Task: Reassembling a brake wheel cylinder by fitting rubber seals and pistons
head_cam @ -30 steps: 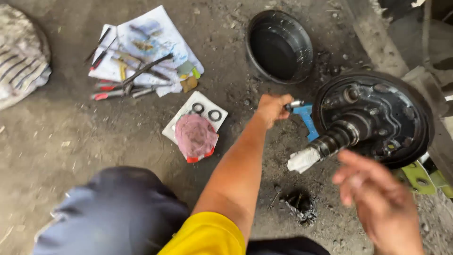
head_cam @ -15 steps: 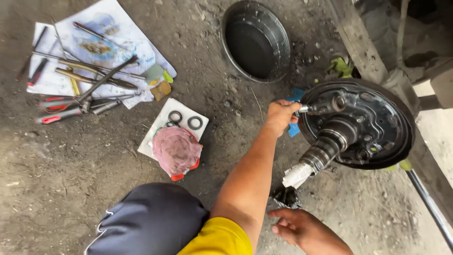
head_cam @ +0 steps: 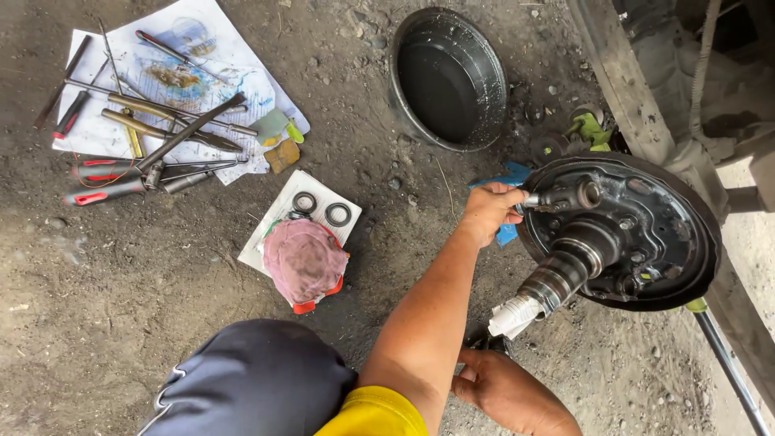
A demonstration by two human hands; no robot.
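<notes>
My left hand reaches out on a long arm and is closed on the end of a small metal cylinder on the black round brake plate. A blue object shows behind that hand. An axle stub sticks out of the plate's middle, with white rag or paper at its tip. My right hand is low at the bottom edge, fingers curled by a small dark object on the ground. Whether it holds anything is unclear.
A black round drum lies open on the dirt ground beyond the hand. Several screwdrivers, pliers and rods lie on papers at far left. A white card with two rings and a pink cloth sit nearer. My dark-trousered knee is below.
The view has shifted left and closer. My right hand dropped from raised and open beside the plate down to the ground near the dark object. The left hand stays at the cylinder.
</notes>
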